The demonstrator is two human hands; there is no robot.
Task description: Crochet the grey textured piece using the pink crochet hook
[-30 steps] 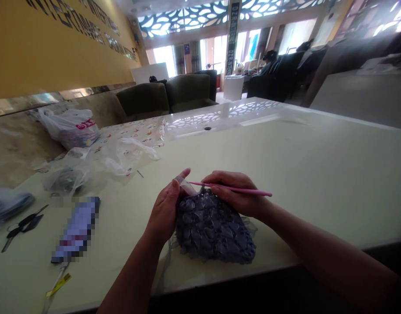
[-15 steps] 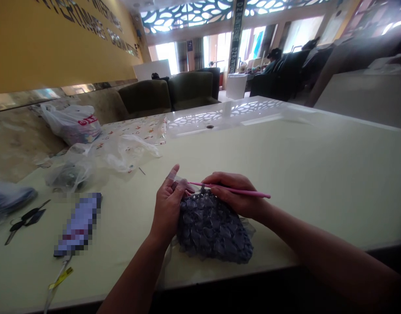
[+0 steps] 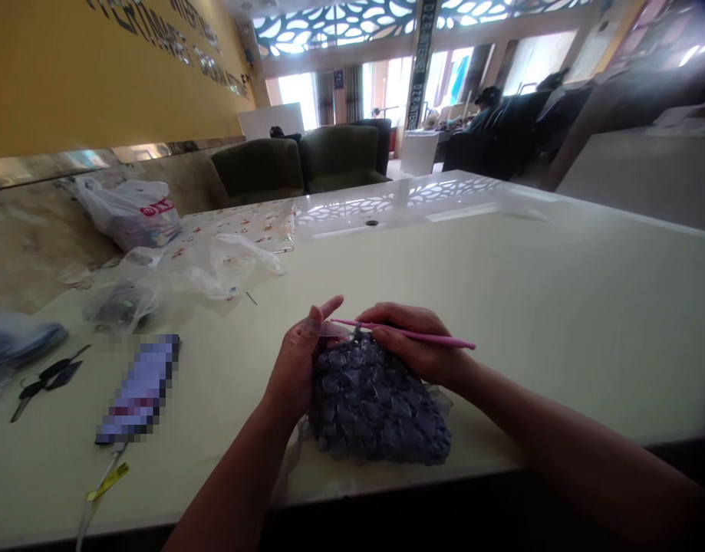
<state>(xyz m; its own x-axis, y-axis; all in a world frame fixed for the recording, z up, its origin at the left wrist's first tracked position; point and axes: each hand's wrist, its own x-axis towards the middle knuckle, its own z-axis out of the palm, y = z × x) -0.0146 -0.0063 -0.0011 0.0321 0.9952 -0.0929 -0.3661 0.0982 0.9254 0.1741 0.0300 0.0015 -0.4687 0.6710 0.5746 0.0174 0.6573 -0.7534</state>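
The work in hand looks like crochet, judged to be partway through a stitch at the upper rim of a dark grey ruffled piece [image 3: 380, 406], which sits just inside the near edge of the pale table surface [image 3: 559, 322], about midway along the visible part of that edge; the right hand [image 3: 418, 337] is closed in a pen-like grip round a slim pink hook [image 3: 452, 340], its thumb and fingers gathered near the piece's top, the handle end pointing toward the surface's right side and the tip toward the left hand [image 3: 298, 356]; a small grey loop seems to sit round the shaft, just beside the right fingertips; the left hand is half curled at the piece's left side, thumb raised and one finger stretched out, with a translucent ribbon [image 3: 329, 330] held across it and running toward the rim just below the hook; whether its hidden fingers also grip the piece cannot be told; the next move probably calls for laying the ribbon over the hook's tip and drawing it through the loop, the left hand giving even tension and the right rolling the hook slightly so that the sheer ribbon neither slips nor snags; toward the surface's left side, well apart from the hands, lie keys [image 3: 44, 379] and a white cable [image 3: 102, 475].
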